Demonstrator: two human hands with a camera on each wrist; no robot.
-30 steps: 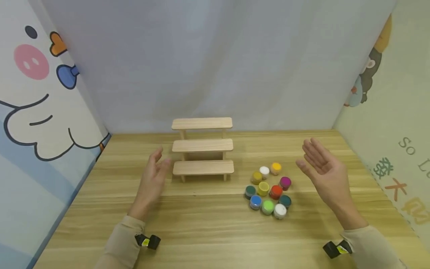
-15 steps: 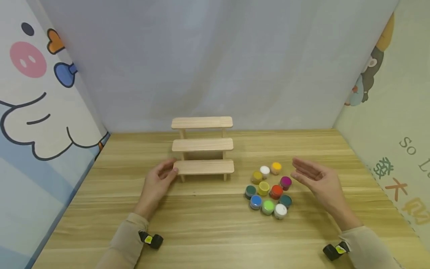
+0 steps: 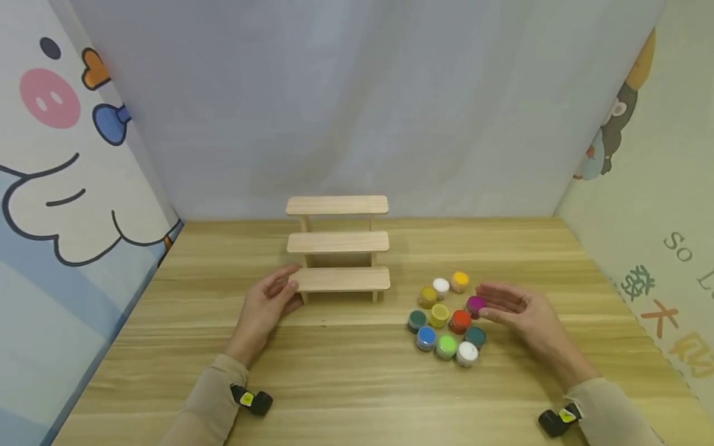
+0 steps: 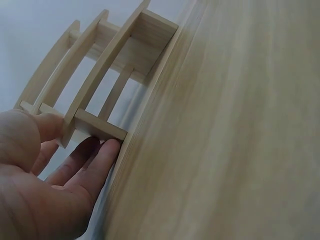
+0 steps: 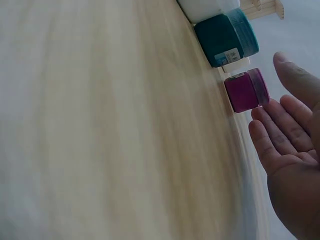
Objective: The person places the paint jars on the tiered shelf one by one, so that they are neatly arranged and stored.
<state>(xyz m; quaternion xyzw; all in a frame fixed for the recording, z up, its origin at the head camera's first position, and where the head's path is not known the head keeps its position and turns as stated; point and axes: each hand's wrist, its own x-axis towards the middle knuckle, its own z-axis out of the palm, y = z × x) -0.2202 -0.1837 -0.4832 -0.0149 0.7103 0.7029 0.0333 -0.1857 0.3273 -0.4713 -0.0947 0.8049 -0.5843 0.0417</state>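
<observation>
A three-step wooden display stand [image 3: 339, 279] stands upright at the back of the table. My left hand [image 3: 266, 306] is at the left end of its lowest step. In the left wrist view the thumb [image 4: 50, 126] lies by the board's end and the fingertips [image 4: 111, 146] touch the leg below. Right of the stand, several small paint jars sit in a cluster. My right hand [image 3: 524, 316] is beside the purple jar [image 3: 475, 305], fingers extended and thumb apart. In the right wrist view the fingertips are close to that jar; contact is unclear.
Around the purple jar are a red jar [image 3: 460, 321], a dark teal jar [image 3: 475, 337], a white jar [image 3: 467, 353] and an orange-yellow jar [image 3: 460, 281]. A pale curtain [image 3: 357, 111] hangs behind the wooden table [image 3: 346, 384]. Printed panels flank both sides.
My left hand has moved right and forward to the stand's lowest step. My right hand has come left and down to the purple jar. The stand and jars have kept their places.
</observation>
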